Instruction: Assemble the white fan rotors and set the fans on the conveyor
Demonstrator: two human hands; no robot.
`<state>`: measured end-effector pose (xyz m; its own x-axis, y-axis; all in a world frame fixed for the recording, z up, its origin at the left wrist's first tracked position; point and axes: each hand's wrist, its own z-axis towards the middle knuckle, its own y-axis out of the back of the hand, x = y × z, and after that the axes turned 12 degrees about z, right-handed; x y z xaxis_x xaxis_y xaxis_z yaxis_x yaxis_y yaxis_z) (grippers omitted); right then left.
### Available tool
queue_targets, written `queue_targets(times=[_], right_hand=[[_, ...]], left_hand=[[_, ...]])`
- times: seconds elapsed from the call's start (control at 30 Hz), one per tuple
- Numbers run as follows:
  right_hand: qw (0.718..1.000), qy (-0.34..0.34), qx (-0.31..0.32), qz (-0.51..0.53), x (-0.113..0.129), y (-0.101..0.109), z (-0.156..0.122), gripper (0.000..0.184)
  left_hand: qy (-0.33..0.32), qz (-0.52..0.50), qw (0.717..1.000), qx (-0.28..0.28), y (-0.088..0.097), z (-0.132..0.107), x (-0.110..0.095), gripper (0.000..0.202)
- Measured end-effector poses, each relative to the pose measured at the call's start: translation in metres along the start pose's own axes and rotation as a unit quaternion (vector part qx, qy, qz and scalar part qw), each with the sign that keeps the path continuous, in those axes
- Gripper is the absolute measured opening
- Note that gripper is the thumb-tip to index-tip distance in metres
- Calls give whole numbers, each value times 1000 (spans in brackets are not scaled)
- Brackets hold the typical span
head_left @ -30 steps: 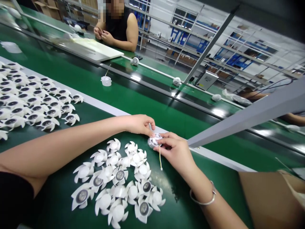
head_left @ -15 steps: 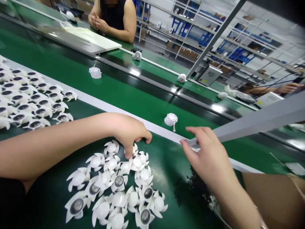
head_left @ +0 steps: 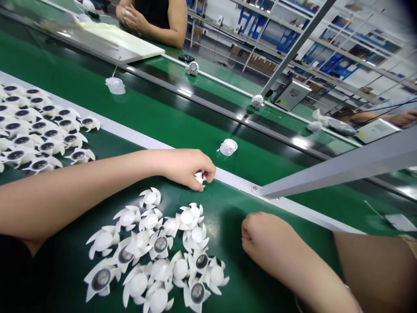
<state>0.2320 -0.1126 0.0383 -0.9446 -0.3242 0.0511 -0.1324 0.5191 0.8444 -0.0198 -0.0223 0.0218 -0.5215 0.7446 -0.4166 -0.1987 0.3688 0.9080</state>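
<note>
My left hand [head_left: 192, 167] is closed around a small white fan blade [head_left: 200, 176], just above the green work surface near the belt's edge rail. Below it lies a loose pile of white fan blades [head_left: 159, 269], some face up, others showing a dark round hub. My right hand [head_left: 265, 234] hangs to the right of the pile with its fingers curled in; whatever they hold, if anything, is hidden. Beyond the rail, a round white motor housing [head_left: 228, 147] sits on the green conveyor belt [head_left: 182, 126].
Rows of fan blades [head_left: 39, 126] cover the left side. A grey metal post [head_left: 342, 163] slants up from the rail [head_left: 143, 139] at right. Another white housing [head_left: 115, 85] rides the belt farther left. Across the line, a person's clasped hands [head_left: 133, 17] rest by a white board [head_left: 120, 43].
My left hand has lifted a fan blade off the pile and moved slightly right. My right hand has dropped from near the post, its fingers curling closed. The housings on the belt have shifted left.
</note>
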Motion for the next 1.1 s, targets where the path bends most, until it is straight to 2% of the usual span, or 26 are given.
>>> queue_targets(times=[0.2, 0.33, 0.5, 0.73, 0.83, 0.97, 1.03, 1.1], right_hand=[[997, -49, -61, -29, 19, -9, -6, 22], [996, -61, -60, -37, 26, -10, -7, 26], [993, -68, -68, -66, 30, -13, -9, 28], [990, -57, -109, -72, 33, -16, -8, 25], [990, -65, -106, -59, 32, -17, -5, 23], [991, -59, -112, -39, 21, -15, 0, 19], [993, -20, -117, -7, 12, -9, 4, 16], [990, 59, -111, 70, 2, -2, 11, 16]], left_hand=[[-38, 18, 996, -73, -18, 6, -7, 20], [-52, 40, 994, -83, -20, 5, -10, 27], [-99, 40, 994, -23, -15, 2, -15, 48], [-70, -59, 993, 72, -3, -7, -27, 59], [-85, -104, 990, 39, -2, -5, -20, 61], [-32, -91, 995, -17, -14, 3, -7, 52], [-19, -84, 995, -42, -24, 7, -2, 50], [-23, -74, 995, -62, -32, 10, -1, 50]])
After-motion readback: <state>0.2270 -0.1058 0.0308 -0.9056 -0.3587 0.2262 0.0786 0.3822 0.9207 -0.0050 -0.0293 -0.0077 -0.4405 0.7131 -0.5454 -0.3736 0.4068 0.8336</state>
